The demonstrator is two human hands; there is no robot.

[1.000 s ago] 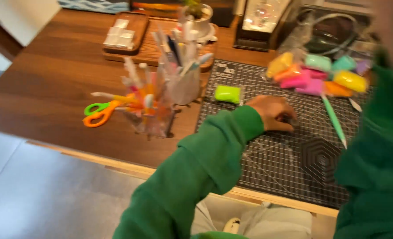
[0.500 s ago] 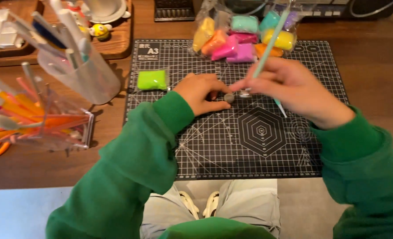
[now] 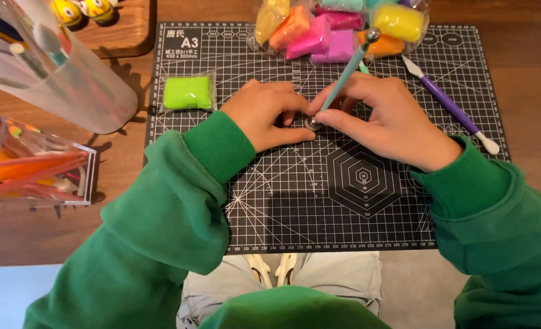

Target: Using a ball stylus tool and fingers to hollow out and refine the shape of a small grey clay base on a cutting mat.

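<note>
Green sleeves: both arms come up from the bottom edge, and the cuffs cover the wrists.
Piece: a small pale bit [image 3: 312, 123] sits on the mat between the two hands; fingers hide most of it, so its shape is hard to make out.
Left hand: the left hand [image 3: 269, 116] lies curled on the mat, fingertips pinching the piece from the left.
Right hand: the right hand [image 3: 387, 120] is closed round a teal tool [image 3: 342, 78], whose lower tip presses on the piece and whose ball end tilts up toward the bags.
Mat: a black cutting mat [image 3: 319, 201] with a white grid and a hexagon figure; its near edge meets the tabletop rim.
Green clay: a wrapped lime block [image 3: 189, 92] lies on the mat left of the left hand, apart from it.
Clay bags: clear packets [image 3: 337, 33] of yellow, orange, pink and purple clay lie at the mat's far edge, cut off by the frame.
Purple tool: a purple stick [image 3: 450, 105] with white ends lies slanted just right of the right hand.
Cup: a frosted cup [image 3: 69, 85] of tools lies tipped at the far left, its top cut off.
Box: a clear box [image 3: 39, 173] with orange contents, blurred, is cut by the left edge.
Tray: a wooden tray [image 3: 124, 33] with two yellow figures is partly out of frame.
Tabletop: brown wood [image 3: 118, 231].
Below: pale trousers and a grey floor, dimly seen.
</note>
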